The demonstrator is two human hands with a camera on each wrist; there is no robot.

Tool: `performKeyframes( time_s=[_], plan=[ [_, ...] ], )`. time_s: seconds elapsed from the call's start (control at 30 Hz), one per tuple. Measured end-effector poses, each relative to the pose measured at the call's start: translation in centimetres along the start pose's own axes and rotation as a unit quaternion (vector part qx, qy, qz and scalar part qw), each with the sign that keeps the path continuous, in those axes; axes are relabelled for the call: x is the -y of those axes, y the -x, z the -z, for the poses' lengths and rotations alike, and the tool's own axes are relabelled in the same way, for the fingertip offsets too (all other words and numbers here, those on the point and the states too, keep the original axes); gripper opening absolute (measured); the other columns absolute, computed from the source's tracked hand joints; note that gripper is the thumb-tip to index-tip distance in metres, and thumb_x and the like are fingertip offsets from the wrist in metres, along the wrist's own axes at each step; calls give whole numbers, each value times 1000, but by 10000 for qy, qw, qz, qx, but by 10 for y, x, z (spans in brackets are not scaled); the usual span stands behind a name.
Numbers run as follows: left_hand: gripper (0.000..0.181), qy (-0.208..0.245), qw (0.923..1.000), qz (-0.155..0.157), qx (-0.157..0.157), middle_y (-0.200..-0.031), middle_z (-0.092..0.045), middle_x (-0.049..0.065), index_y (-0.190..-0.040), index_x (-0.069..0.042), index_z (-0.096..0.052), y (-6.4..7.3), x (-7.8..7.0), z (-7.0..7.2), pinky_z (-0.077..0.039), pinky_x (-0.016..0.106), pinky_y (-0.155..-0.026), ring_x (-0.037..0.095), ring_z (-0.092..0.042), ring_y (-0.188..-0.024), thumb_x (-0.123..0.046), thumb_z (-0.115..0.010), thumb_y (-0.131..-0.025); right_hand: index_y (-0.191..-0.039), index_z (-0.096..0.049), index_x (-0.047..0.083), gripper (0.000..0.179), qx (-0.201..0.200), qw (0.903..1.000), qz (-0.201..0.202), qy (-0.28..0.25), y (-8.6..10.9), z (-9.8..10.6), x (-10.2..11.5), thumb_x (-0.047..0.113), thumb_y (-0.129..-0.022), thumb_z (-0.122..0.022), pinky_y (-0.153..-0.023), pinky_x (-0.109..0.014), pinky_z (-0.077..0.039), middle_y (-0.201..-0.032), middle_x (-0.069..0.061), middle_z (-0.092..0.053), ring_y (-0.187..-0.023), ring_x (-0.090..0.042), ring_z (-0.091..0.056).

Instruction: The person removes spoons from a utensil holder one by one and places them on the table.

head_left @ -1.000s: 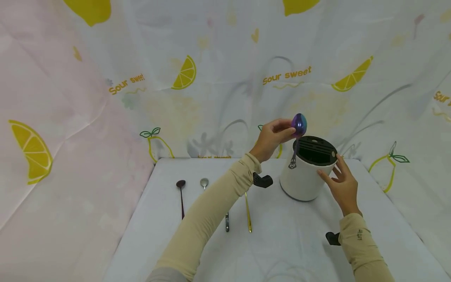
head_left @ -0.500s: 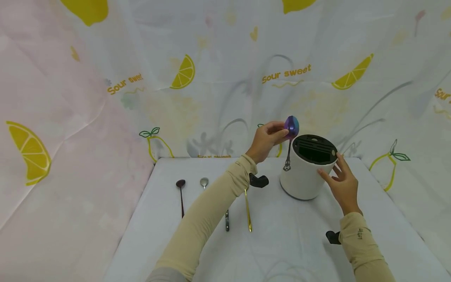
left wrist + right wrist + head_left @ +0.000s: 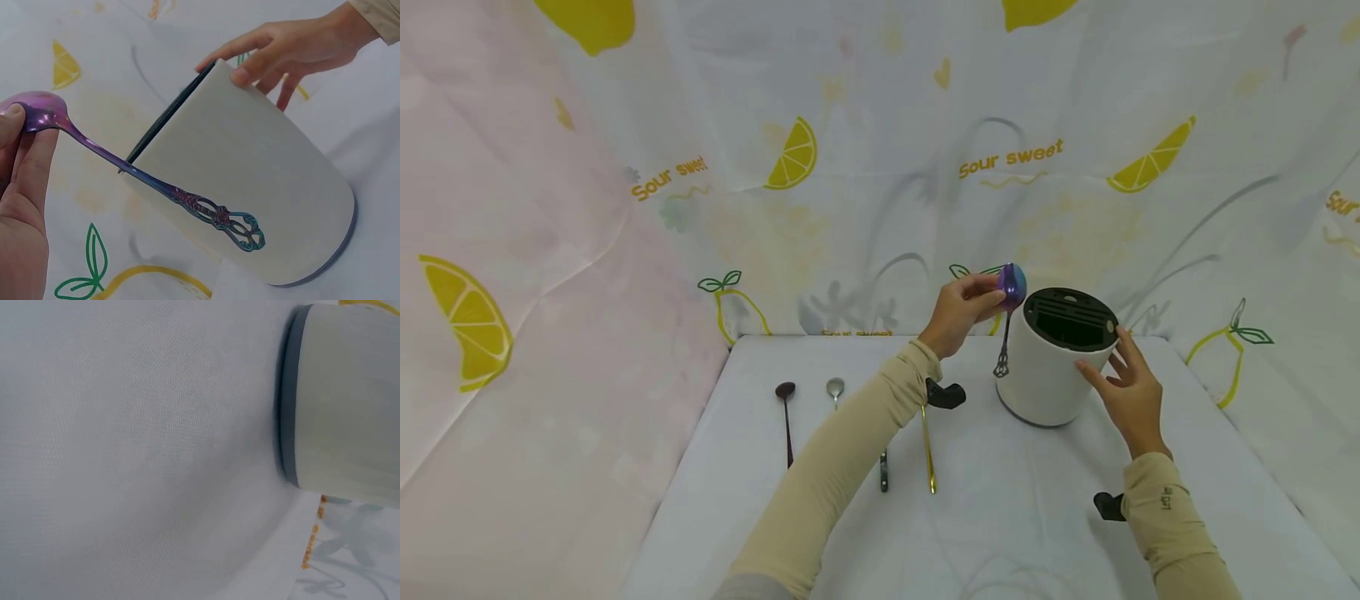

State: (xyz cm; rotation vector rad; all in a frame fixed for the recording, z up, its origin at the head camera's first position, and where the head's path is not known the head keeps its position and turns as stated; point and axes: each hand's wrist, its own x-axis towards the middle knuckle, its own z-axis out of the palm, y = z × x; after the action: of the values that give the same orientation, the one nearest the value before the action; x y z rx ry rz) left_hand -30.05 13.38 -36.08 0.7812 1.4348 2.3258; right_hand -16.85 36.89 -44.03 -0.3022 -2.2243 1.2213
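My left hand [image 3: 957, 315] pinches the bowl of an iridescent purple-blue spoon [image 3: 1012, 288]. The spoon's openwork handle hangs down at the left side of a white round utensil holder [image 3: 1045, 387]. In the left wrist view, the spoon [image 3: 94, 148] slants in front of the utensil holder [image 3: 244, 169], its ornate end overlapping the white wall. At the holder's right, my right hand [image 3: 1129, 398] grips the rim, thumb on the front and fingers at the far side. The holder's black slotted top [image 3: 1070, 318] faces up. Only the holder's lower part [image 3: 350, 403] shows in the right wrist view.
On the white table [image 3: 1000, 517] lie a dark brown spoon [image 3: 786, 408], a silver-bowled spoon [image 3: 835, 388], a black handle [image 3: 883, 473] and a gold handle [image 3: 928, 454]. My left forearm covers parts of them. A lemon-print cloth [image 3: 880, 208] rises behind.
My left hand has moved left and down with the spoon, from above the holder's top to beside its left edge. The right hand and the holder have stayed in place.
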Motion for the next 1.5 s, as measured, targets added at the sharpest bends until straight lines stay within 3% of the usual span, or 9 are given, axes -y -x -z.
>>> performKeyframes(
  time_s=[0.53,0.73,1.33,1.5],
  plan=[
    [29,235,9996,116,-54,-92,-55,11,-106,5,-54,8,13,8,-48,34,-81,23,-58,-89,2,-61,-78,-133,-25,40,77,1,9999,-105,107,-3,1,-3,33,-71,-71,-77,-36,-45,-135,12,-33,-114,-17,-45],
    [29,308,9994,80,-103,-94,-55,12,-106,6,-54,10,17,7,-48,36,-82,23,-57,-91,3,-60,-78,-133,-25,40,77,-8,9999,-91,72,-4,1,-4,33,-71,-71,-77,-34,-45,-135,11,-34,-114,-16,-45],
    [29,400,9961,390,-688,-87,-55,10,-103,8,-55,21,47,20,-50,35,-77,18,-58,-82,7,-62,-75,-133,-25,40,77,8,9999,-99,90,-2,0,-6,33,-72,-70,-77,-29,-45,-135,12,-33,-114,-15,-45],
    [28,387,9951,468,-780,-87,-55,10,-104,8,-54,24,51,24,-49,35,-78,18,-58,-82,6,-61,-77,-133,-26,40,77,-2,10000,-53,53,-3,0,-5,33,-71,-71,-79,-37,-45,-135,12,-33,-114,-16,-45]
  ],
)
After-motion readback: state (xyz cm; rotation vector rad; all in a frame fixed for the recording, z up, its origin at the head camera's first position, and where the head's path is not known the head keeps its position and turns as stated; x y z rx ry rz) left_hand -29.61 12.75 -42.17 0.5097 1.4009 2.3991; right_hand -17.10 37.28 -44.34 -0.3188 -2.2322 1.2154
